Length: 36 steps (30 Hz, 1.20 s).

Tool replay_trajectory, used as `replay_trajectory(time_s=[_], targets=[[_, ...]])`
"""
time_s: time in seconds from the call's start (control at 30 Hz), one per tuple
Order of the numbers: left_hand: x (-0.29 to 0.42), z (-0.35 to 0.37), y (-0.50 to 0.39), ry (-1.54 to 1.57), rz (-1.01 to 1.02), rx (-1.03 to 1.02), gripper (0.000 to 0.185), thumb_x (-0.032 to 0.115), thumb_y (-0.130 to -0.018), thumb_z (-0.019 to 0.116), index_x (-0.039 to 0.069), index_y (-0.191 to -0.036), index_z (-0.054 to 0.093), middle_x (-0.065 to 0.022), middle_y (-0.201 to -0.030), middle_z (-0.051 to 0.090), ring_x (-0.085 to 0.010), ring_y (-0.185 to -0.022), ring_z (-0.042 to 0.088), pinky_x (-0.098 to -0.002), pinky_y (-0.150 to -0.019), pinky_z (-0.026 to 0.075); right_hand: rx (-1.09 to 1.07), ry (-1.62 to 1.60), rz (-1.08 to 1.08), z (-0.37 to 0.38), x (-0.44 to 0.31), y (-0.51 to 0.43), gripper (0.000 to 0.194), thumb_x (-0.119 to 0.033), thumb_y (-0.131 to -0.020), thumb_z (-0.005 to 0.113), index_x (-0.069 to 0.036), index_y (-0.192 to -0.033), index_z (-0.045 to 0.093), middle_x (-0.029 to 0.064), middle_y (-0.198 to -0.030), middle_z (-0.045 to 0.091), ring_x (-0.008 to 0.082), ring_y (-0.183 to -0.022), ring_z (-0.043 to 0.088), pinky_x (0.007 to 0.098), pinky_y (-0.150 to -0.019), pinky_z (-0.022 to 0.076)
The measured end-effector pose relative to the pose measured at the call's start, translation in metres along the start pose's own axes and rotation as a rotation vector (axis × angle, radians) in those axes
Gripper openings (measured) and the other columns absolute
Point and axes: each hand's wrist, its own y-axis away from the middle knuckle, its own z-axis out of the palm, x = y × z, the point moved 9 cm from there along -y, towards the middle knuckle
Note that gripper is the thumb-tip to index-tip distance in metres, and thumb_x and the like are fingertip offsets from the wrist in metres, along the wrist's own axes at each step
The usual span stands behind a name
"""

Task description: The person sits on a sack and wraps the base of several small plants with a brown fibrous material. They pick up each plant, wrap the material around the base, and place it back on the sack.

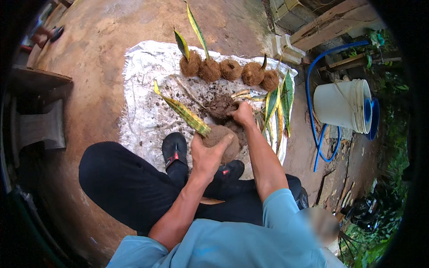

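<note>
My left hand (207, 155) is closed round a brown fibre-covered ball (223, 142), from which a yellow-green snake plant leaf (184, 114) slants up to the left. My right hand (243, 114) reaches to a mound of dark soil (220, 105) and touches its right side; its fingertips are partly hidden, so whether it grasps soil is unclear. Both are above a white woven sack sheet (144, 83) strewn with soil crumbs. Along its far side sit several coconut-fibre balls (231, 69), some with leaves standing in them. Loose snake plant leaves (287, 100) lie to the right.
A white bucket (340, 105) lies on its side at right, beside a blue hose (309, 83). Concrete blocks (288, 48) and wooden planks (330, 21) are beyond the sheet. A wooden table (43, 75) is at left; another person's foot (57, 33) shows at upper left.
</note>
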Motion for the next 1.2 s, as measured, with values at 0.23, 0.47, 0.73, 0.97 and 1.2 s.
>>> replay_trajectory(time_s=[0.23, 0.47, 0.73, 0.97, 1.2], targets=[[-0.001, -0.002, 0.005, -0.03, -0.043, -0.004, 0.043, 0.006, -0.081, 0.077, -0.002, -0.117, 0.054, -0.0111, -0.107, 0.065, -0.0181, -0.095, 0.065, -0.0323, -0.085, 0.055, 0.088, 0.005, 0.073, -0.001, 0.014, -0.008, 0.032, -0.012, -0.065, 0.079, 0.01, -0.087, 0.069, 0.0332, -0.088, 0.067, 0.0425, -0.09, 0.069, 0.0452, -0.077, 0.0545], [-0.002, -0.016, 0.001, -0.047, -0.016, 0.057, 0.044, 0.01, -0.079, 0.082, -0.003, -0.113, 0.056, -0.0122, -0.104, 0.067, -0.0185, -0.093, 0.066, -0.0324, -0.083, 0.055, -0.053, -0.158, 0.112, -0.021, 0.009, 0.005, 0.035, -0.012, -0.069, 0.081, -0.003, -0.103, 0.075, 0.0125, -0.093, 0.075, 0.0208, -0.082, 0.07, 0.0334, -0.077, 0.0541], [-0.002, -0.011, 0.008, 0.22, -0.065, -0.005, 0.042, 0.008, -0.08, 0.078, -0.003, -0.117, 0.059, -0.0135, -0.104, 0.068, -0.0195, -0.092, 0.067, -0.0333, -0.084, 0.056, 0.08, -0.686, -0.007, -0.083, -0.032, 0.071, 0.028, -0.001, -0.077, 0.075, 0.005, -0.104, 0.072, 0.0143, -0.096, 0.073, 0.0188, -0.085, 0.068, 0.032, -0.077, 0.0544], [-0.011, 0.002, 0.025, 0.349, -0.152, -0.16, 0.044, 0.02, -0.089, 0.069, -0.002, -0.123, 0.056, -0.013, -0.116, 0.063, -0.0237, -0.105, 0.065, -0.0414, -0.094, 0.053, 0.122, -1.418, 0.028, -0.113, -0.033, 0.155, 0.033, 0.0, -0.087, 0.069, 0.006, -0.119, 0.063, 0.0125, -0.107, 0.07, 0.0211, -0.091, 0.069, 0.0324, -0.08, 0.0575], [-0.02, 0.021, 0.043, 0.416, -0.227, -0.297, 0.048, 0.024, -0.087, 0.068, -0.001, -0.126, 0.054, -0.0134, -0.118, 0.063, -0.0255, -0.108, 0.064, -0.0425, -0.095, 0.053, 0.309, -1.398, 0.133, -0.111, -0.028, 0.21, 0.023, 0.002, -0.089, 0.067, 0.007, -0.111, 0.064, 0.0121, -0.098, 0.07, 0.0195, -0.085, 0.069, 0.0313, -0.078, 0.057]])
